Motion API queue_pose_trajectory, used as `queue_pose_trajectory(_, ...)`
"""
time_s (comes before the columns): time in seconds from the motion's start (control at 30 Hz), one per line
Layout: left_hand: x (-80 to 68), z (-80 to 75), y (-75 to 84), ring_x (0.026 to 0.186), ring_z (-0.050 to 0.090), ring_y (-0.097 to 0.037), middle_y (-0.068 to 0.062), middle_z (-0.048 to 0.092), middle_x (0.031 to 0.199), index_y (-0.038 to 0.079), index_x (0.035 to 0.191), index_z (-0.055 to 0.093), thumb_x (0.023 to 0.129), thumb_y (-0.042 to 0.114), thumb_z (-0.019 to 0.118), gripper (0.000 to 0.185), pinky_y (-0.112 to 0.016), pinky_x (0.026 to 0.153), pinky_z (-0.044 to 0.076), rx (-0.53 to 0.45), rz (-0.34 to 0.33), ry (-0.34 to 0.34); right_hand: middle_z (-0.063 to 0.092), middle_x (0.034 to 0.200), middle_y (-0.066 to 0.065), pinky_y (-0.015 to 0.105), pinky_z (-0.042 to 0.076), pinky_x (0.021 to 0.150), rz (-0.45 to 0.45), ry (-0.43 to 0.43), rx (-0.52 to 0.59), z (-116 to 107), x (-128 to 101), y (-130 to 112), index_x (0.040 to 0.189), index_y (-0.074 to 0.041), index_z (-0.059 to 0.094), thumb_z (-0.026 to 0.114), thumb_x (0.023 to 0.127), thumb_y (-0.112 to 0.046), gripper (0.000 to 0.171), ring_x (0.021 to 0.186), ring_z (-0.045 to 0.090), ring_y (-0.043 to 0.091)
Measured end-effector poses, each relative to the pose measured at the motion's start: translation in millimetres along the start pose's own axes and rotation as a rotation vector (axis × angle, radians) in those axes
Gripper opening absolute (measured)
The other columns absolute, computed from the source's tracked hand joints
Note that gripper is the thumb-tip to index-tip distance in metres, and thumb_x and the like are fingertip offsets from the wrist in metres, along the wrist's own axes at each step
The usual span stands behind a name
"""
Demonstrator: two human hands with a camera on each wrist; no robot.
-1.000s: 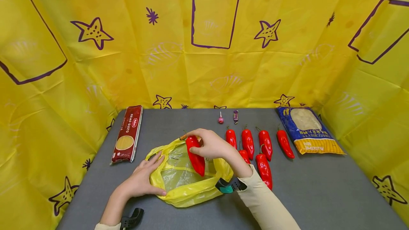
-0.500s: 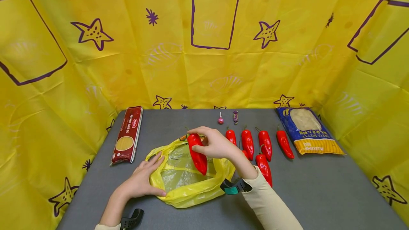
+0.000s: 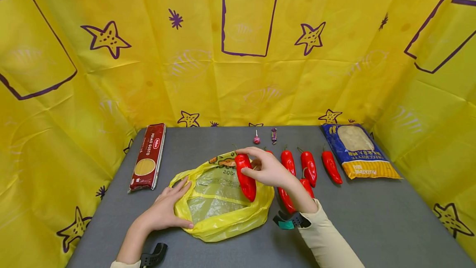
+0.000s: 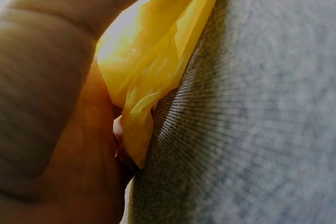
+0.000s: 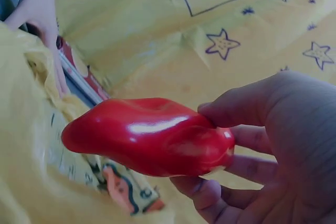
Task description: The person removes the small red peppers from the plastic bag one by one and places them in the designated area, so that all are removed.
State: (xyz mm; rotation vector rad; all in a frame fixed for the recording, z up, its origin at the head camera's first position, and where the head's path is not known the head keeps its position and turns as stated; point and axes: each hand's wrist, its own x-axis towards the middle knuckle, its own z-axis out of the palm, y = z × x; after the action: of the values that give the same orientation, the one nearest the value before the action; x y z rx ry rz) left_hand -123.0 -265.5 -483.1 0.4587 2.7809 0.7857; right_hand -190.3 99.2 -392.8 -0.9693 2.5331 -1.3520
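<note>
A glossy red pepper [image 3: 246,183] with a thin green stem is gripped between the thumb and fingers of my right hand [image 3: 267,168], its tip pointing down over the right part of a yellow plastic bag [image 3: 219,233]. In the right wrist view the same pepper [image 5: 152,136] lies across the picture, held at its stem end. The bag lies with its mouth spread wide and faces up, print showing inside. At its left rim rests my left hand [image 3: 163,206], fingers spread and thumb extended along the edge. The left wrist view shows bag plastic [image 4: 152,61] beside that hand.
Several more red peppers [image 3: 308,168] lie right of the bag, partly behind my right forearm. A blue-and-yellow pasta bag [image 3: 358,150] lies far right, a red spaghetti pack [image 3: 148,156] far left. A lollipop [image 3: 257,139] and a wrapped candy [image 3: 274,135] lie at the back.
My right hand has moved right with the pepper, from over the middle of the bag's mouth to its right side. More print inside the bag shows. My left hand has stayed still.
</note>
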Motion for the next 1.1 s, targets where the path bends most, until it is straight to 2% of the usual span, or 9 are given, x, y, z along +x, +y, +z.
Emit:
queue_pose_trajectory(0.13,-0.2,0.9,0.4,0.122,0.043,-0.026,-0.008,0.025,0.176,0.013,0.166,0.038,0.064,0.069,0.093,0.128,-0.051,0.099,0.042,0.001,0.007,-0.002,0.060,0.148,0.005,0.028,0.052,0.067,0.049,0.042,0.021,-7.9,-13.2,11.0,0.150,-0.017,0.060,0.076,0.099,-0.016,0.054,0.069,0.060,0.014)
queue_pose_trajectory(0.33,-1.2,2.5,0.8,0.122,0.044,-0.026,-0.009,0.025,0.176,0.013,0.166,0.038,0.064,0.069,0.093,0.128,-0.051,0.099,0.042,-0.001,0.020,0.000,0.057,0.152,0.010,0.028,0.057,0.077,0.084,0.096,0.033,-21.8,-33.9,24.8,0.150,-0.015,0.060,0.077,0.099,-0.019,0.053,0.092,0.071,0.017)
queue_pose_trajectory(0.57,-1.9,5.1,-0.9,0.123,0.044,-0.026,-0.007,0.026,0.176,0.013,0.165,0.039,0.063,0.072,0.092,0.129,-0.052,0.101,0.042,0.002,0.011,0.000,0.059,0.148,0.013,0.027,0.056,0.076,0.097,0.140,0.025,-33.1,-56.1,41.9,0.148,-0.011,0.061,0.077,0.098,-0.017,0.052,0.088,0.068,0.022)
queue_pose_trajectory(0.7,-1.8,4.8,-0.5,0.124,0.044,-0.027,-0.008,0.025,0.176,0.013,0.166,0.039,0.063,0.071,0.092,0.129,-0.053,0.101,0.042,0.001,0.008,-0.007,0.059,0.149,0.014,0.026,0.057,0.081,0.105,0.144,0.019,-38.6,-67.5,51.3,0.148,-0.010,0.060,0.077,0.099,-0.017,0.053,0.100,0.069,0.025)
queue_pose_trajectory(0.8,-1.4,4.6,-0.6,0.125,0.043,-0.029,-0.008,0.025,0.176,0.013,0.166,0.038,0.063,0.071,0.092,0.129,-0.054,0.101,0.042,-0.003,0.003,-0.013,0.058,0.150,0.017,0.026,0.058,0.082,0.105,0.156,0.028,-43.9,-75.2,55.2,0.148,-0.009,0.060,0.076,0.099,-0.014,0.052,0.101,0.070,0.027)
queue_pose_trajectory(0.97,-0.1,3.4,-2.6,0.127,0.043,-0.029,-0.007,0.024,0.177,0.014,0.166,0.037,0.064,0.071,0.092,0.129,-0.056,0.102,0.041,0.003,0.004,-0.009,0.059,0.146,0.019,0.028,0.060,0.076,0.123,0.187,0.047,-54.9,-85.1,58.4,0.148,-0.011,0.060,0.075,0.099,-0.011,0.052,0.093,0.072,0.026)
queue_pose_trajectory(1.1,1.1,0.9,-3.0,0.126,0.043,-0.030,-0.007,0.023,0.177,0.013,0.167,0.037,0.065,0.071,0.091,0.129,-0.056,0.102,0.041,0.012,0.017,0.000,0.061,0.141,0.018,0.030,0.059,0.072,0.174,0.223,0.046,-65.4,-92.0,58.7,0.148,-0.014,0.060,0.076,0.098,-0.012,0.052,0.091,0.069,0.027)
